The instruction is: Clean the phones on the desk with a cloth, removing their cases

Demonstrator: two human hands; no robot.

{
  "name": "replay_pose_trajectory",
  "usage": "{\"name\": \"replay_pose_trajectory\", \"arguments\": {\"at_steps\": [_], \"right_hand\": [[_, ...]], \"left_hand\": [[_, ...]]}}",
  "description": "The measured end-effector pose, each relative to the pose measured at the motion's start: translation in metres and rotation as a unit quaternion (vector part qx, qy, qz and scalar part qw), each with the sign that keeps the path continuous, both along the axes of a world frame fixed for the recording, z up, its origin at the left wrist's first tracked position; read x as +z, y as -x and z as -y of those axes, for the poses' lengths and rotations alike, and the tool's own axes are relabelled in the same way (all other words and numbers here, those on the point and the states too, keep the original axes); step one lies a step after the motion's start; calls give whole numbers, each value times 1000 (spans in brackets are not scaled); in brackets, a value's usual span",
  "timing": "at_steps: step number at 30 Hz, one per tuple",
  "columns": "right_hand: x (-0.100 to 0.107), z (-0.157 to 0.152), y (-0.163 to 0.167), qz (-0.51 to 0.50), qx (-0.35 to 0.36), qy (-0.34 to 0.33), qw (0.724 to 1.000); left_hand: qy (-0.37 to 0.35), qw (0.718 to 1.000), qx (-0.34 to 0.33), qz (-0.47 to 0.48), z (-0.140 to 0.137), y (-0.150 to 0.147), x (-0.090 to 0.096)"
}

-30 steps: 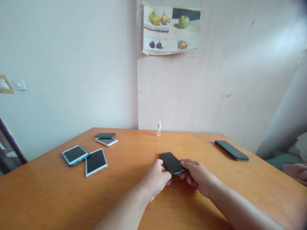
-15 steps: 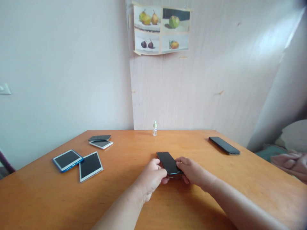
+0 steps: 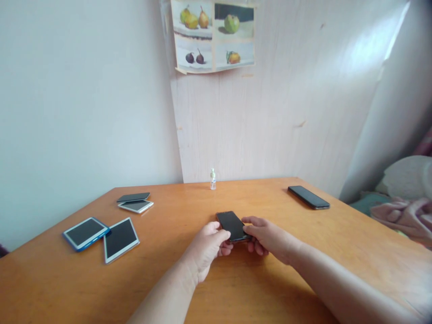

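Observation:
A black smartphone point(image 3: 231, 225) with a dark screen is held face up at the middle of the wooden table point(image 3: 168, 279). My left hand point(image 3: 212, 240) grips its left near corner, thumb on the edge and fingers curled below. On the opposite side, my right hand point(image 3: 265, 238) pinches the right edge, its thumb near the screen and fingers bent underneath. The phone's near end looks slightly raised; whether its far end touches the table I cannot tell. Its underside is hidden.
At left lie a blue-edged tablet point(image 3: 86, 233), a white tablet point(image 3: 120, 240), a white phone point(image 3: 136, 206) and a dark phone point(image 3: 132, 197). A small clear bottle point(image 3: 213, 180) stands at the back. Another black phone point(image 3: 308, 197) lies at right. Crumpled cloth point(image 3: 401, 220) is beyond the right edge.
The view has turned and tilted slightly, shifting the table things left. Both hands keep hold of the smartphone; my right-hand fingers show more below its near edge.

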State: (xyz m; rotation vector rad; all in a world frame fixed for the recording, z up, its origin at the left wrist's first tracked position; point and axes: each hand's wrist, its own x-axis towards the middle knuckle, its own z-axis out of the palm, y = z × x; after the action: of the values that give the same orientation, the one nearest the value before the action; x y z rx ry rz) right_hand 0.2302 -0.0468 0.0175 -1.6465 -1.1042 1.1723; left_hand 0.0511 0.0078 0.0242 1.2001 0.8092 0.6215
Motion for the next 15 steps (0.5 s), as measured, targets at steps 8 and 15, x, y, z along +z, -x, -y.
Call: {"name": "replay_pose_trajectory", "arguments": {"at_steps": [8,15], "right_hand": [[-2,-2,-3,-187,15,15,982],[-6,-6,-3,-215,2,35,976]], "left_hand": [[33,999,12,33,-2,1,-1],[46,998,18,27,-3,2,-4]]}}
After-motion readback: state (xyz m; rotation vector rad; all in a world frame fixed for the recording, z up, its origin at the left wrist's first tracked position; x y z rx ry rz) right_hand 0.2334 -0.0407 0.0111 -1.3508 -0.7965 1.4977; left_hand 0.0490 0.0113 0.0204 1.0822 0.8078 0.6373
